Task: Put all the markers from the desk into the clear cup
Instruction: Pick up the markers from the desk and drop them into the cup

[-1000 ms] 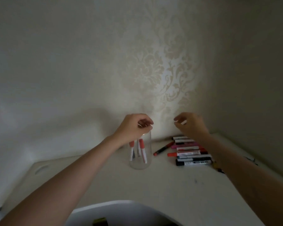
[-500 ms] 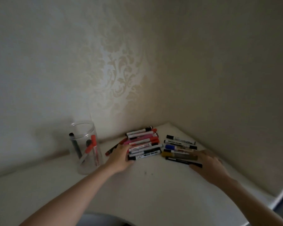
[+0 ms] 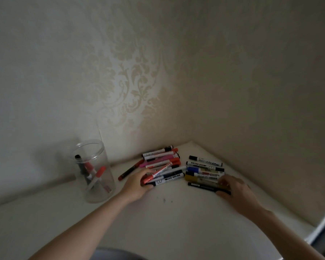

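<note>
Since a moment ago both hands have left the clear cup (image 3: 96, 171), which holds a few markers, and dropped to the desk (image 3: 158, 222): left hand (image 3: 137, 182) grasping a red marker (image 3: 157, 174), right hand (image 3: 235, 190) pinching a black marker (image 3: 203, 186), so another load appears imminent.

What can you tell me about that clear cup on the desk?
The clear cup is a tall see-through cylinder, probably plastic, standing upright and open-topped on the white desk near the wall. A few markers lean inside, red-capped and black-capped. Neither hand touches it; the left hand is to its right.
</note>
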A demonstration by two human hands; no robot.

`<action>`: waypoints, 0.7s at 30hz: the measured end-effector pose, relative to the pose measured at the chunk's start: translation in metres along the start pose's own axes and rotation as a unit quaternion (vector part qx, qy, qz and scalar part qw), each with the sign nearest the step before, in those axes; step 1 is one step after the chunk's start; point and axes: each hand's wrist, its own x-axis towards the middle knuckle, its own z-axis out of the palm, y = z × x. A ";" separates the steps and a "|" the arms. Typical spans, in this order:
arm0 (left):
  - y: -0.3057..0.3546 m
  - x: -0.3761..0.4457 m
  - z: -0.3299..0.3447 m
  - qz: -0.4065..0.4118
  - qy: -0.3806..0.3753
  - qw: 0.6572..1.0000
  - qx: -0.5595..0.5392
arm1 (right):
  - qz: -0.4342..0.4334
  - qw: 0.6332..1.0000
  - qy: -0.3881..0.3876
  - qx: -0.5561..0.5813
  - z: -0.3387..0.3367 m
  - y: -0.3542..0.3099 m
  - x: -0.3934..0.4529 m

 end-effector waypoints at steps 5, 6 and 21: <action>0.001 -0.001 0.002 0.004 -0.019 1.000 -0.013 | -0.002 1.000 -0.012 -0.022 -0.001 -0.001 -0.003; 0.002 -0.002 0.002 0.008 -0.021 1.000 -0.006 | -0.001 1.000 -0.015 -0.020 -0.002 -0.002 -0.004; -0.004 -0.017 0.002 0.038 -0.010 0.998 -0.054 | 0.047 0.987 0.077 0.136 -0.001 -0.020 -0.013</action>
